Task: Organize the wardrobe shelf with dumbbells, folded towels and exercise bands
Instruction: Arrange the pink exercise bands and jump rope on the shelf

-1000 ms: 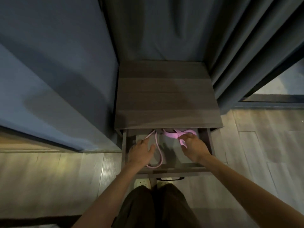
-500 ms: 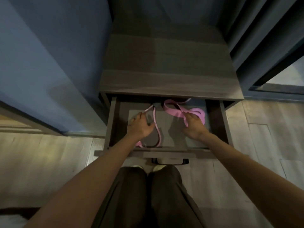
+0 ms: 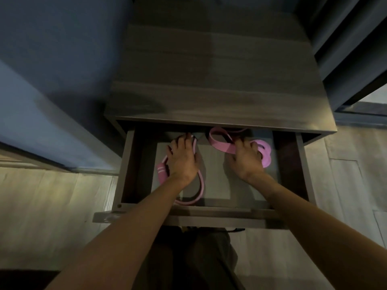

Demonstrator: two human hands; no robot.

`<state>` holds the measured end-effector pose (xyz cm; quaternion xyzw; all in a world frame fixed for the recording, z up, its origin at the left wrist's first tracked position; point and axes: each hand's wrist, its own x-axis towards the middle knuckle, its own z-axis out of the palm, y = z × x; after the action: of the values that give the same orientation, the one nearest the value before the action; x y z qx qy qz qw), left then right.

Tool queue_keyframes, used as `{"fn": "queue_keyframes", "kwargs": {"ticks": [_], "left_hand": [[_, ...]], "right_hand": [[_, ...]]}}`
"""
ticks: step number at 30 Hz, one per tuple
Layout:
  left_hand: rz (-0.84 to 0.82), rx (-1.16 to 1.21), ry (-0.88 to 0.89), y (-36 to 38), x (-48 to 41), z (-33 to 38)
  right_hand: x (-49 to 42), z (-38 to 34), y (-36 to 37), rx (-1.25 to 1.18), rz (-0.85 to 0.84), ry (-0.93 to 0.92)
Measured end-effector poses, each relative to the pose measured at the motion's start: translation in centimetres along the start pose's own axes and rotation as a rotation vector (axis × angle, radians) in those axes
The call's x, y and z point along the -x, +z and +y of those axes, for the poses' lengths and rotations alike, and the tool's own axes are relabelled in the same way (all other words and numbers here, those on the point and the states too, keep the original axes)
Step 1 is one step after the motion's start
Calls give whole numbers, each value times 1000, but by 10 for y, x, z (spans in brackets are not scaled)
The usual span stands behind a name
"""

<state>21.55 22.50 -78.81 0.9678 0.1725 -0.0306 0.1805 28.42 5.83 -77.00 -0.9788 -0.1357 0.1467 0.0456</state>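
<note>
Two pink exercise bands lie in the open drawer (image 3: 128, 164) of a dark wooden nightstand (image 3: 211, 84). A thin pink tube band (image 3: 201, 185) with a padded handle (image 3: 161, 171) loops along the drawer's left side. My left hand (image 3: 183, 159) rests flat over it, fingers reaching toward the drawer's back. A wide flat pink band (image 3: 217, 144) lies twisted at the back right. My right hand (image 3: 247, 159) has its fingers curled into the loops of the flat band. Part of the flat band runs under the nightstand top and is hidden.
A blue wall or panel (image 3: 52, 80) stands close on the left and dark curtains (image 3: 345, 38) hang at the right. Pale wooden floor (image 3: 52, 206) surrounds the nightstand. My legs (image 3: 199, 258) are right below the drawer front, by its black handle (image 3: 236, 229).
The camera has come closer and lower over the drawer. Both hands have reached deeper in; the right hand has closed on the flat band, the left has slid further over the tube band.
</note>
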Motion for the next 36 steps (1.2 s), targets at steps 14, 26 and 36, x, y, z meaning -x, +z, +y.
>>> {"fn": "queue_keyframes", "kwargs": {"ticks": [14,26,36], "left_hand": [[-113,166,-20,-39,13,5],[167,499,230,-178,99,17],[469,657,172,-234,192,-17]], "right_hand": [[29,-2,-27,204,-36,-149],[151,-12,-116,-37,385,-272],[246,-13,-149,-130,569,-319]]}}
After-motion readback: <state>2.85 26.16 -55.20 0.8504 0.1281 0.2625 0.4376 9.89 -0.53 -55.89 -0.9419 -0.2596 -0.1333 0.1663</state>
